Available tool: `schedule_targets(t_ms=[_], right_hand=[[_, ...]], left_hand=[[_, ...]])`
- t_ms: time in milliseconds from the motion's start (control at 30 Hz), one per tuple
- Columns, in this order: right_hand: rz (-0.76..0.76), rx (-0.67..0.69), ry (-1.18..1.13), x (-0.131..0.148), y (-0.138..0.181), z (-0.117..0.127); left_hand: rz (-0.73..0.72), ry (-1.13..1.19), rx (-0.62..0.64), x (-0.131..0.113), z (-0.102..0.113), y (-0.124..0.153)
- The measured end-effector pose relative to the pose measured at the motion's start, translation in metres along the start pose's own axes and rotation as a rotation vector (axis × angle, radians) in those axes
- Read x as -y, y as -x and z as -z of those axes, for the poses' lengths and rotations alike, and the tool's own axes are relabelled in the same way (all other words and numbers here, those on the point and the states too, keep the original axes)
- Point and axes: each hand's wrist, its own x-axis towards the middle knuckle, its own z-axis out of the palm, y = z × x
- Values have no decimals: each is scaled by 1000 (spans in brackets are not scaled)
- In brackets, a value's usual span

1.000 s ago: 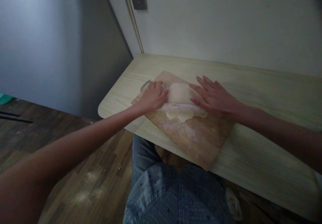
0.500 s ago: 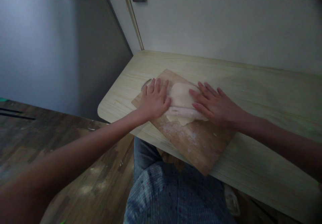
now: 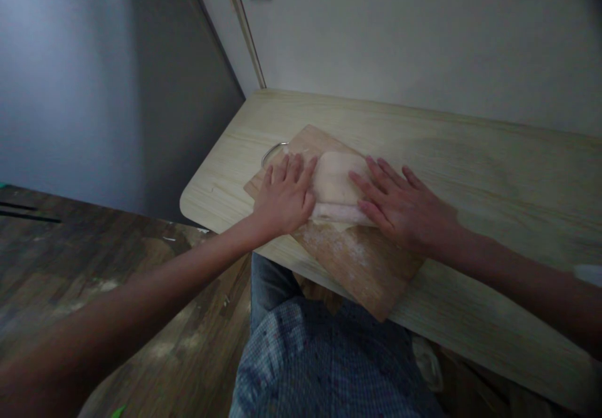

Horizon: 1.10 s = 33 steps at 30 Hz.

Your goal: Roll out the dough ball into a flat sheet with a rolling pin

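A pale sheet of dough [image 3: 341, 177] lies on a wooden cutting board [image 3: 348, 274]. Across its near part runs a whitish, floury rod, seemingly a rolling pin [image 3: 343, 213], whose ends are hidden under my hands. My left hand [image 3: 285, 198] is flat with fingers spread, its palm over the left end of the rod. On the other side, my right hand [image 3: 399, 202] also lies flat, palm over the right end and fingertips touching the dough. Neither hand's fingers wrap around anything. A thin dough edge shows on the near side of the rod.
The board lies at an angle on a light wooden table [image 3: 493, 217], one corner passing its front edge. A metal ring handle [image 3: 273, 151] is at the board's far left. A white wall [image 3: 423, 36] stands behind, a grey panel [image 3: 179, 104] at the left.
Both hands and the rod have come slightly nearer to me over the dough. Less dough shows on the near side of the rod. The view has shifted a little.
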Motion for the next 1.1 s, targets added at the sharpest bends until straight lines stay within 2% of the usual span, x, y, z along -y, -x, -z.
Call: schedule_targets(t_ms=[267, 633, 867, 1100], right_hand=[[-6, -72, -19, 15, 16, -2], [31, -150, 80, 35, 46, -6], [76, -206, 78, 34, 56, -8], [137, -205, 101, 12, 47, 3]], left_hand=[[19, 26, -86, -9, -4, 29], [-37, 44, -236, -20, -13, 70], [-52, 37, -251, -22, -14, 76], [-267, -16, -273, -11, -18, 67]])
